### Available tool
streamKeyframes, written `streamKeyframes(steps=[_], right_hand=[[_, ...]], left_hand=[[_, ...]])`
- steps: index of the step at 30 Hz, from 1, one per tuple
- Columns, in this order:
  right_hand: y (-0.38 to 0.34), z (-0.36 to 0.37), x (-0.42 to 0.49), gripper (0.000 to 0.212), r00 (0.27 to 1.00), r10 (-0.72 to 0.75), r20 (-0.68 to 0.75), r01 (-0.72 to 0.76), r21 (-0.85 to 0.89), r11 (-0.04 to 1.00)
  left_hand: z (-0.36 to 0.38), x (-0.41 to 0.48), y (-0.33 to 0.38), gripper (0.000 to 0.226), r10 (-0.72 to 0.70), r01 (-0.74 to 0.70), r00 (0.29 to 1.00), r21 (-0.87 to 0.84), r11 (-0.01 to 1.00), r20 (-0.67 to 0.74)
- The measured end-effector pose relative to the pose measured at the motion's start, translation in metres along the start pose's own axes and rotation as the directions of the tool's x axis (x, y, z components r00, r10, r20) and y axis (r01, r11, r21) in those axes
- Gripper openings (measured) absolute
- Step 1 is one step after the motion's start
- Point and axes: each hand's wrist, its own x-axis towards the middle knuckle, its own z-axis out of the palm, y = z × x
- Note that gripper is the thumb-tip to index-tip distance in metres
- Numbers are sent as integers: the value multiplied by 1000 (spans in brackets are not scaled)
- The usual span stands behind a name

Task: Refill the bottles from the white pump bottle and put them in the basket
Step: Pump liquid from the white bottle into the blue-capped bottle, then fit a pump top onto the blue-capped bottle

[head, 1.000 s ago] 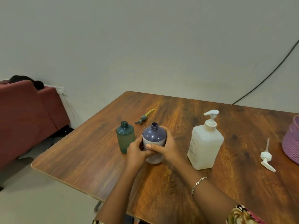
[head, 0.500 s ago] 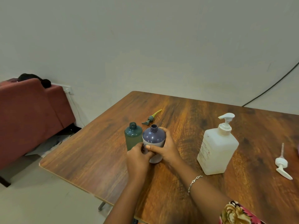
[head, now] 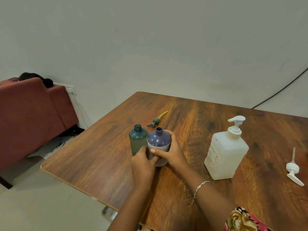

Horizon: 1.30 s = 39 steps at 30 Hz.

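A dark blue bottle (head: 159, 140) with an open neck stands on the wooden table (head: 191, 114). My right hand (head: 171, 154) grips its right side, thumb across the pale label. My left hand (head: 144, 163) holds its lower left side. A green bottle (head: 137, 139), also uncapped, stands upright touching it on the left. The white pump bottle (head: 225, 150) stands to the right, pump head on. A green pump head (head: 156, 120) with a yellow tube lies behind the bottles. A white pump head (head: 294, 169) lies at the far right. The basket is out of view.
The table's left edge runs close to the green bottle. A red sofa (head: 33, 114) stands on the floor to the left. A black cable (head: 283, 87) runs down the wall at the back right.
The view has shifted left, so the purple basket left the frame. Both hands slid the blue bottle up against the green one.
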Motion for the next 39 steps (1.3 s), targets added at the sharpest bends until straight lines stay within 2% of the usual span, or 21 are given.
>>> streamKeyframes(steps=[3, 5, 7, 11, 16, 22, 26, 29, 33, 39], right_hand=[[1, 0, -3, 85, 1000, -28, -7, 28, -63, 998], [1, 0, -9, 83, 997, -64, -36, 58, -147, 987], [-1, -3, -14, 76, 990, -126, -67, 108, -231, 967], [-8, -14, -31, 66, 968, -247, -47, 214, -357, 909], [-15, -34, -60, 53, 933, -360, -23, 303, -493, 816], [-16, -60, -95, 46, 916, -395, -71, 290, -564, 774], [-13, -82, -112, 39, 906, -410, -104, 280, -580, 765], [-20, -99, -124, 32, 890, -440, -120, 283, -611, 739], [-26, -124, -142, 39, 896, -422, -139, 234, -659, 715], [-16, -176, -170, 36, 887, -398, -235, 141, -682, 718]], left_hand=[[3, -4, 1, 43, 54, -53, 999, 40, 998, -7], [5, -10, 2, 59, 82, -79, 996, 123, 989, -23], [6, -16, 5, 66, 126, -103, 987, 216, 971, -95], [12, -26, 14, 55, 312, -243, 926, 299, 923, -212], [19, -49, 27, 45, 451, -385, 868, 289, 876, -208], [35, -76, 40, 43, 513, -493, 856, 194, 848, -62], [53, -89, 52, 49, 558, -559, 829, 82, 825, 41], [65, -97, 68, 46, 580, -583, 812, 35, 812, 66], [79, -113, 88, 46, 604, -605, 791, -27, 796, 100], [113, -142, 120, 51, 588, -588, 764, -89, 804, 266]])
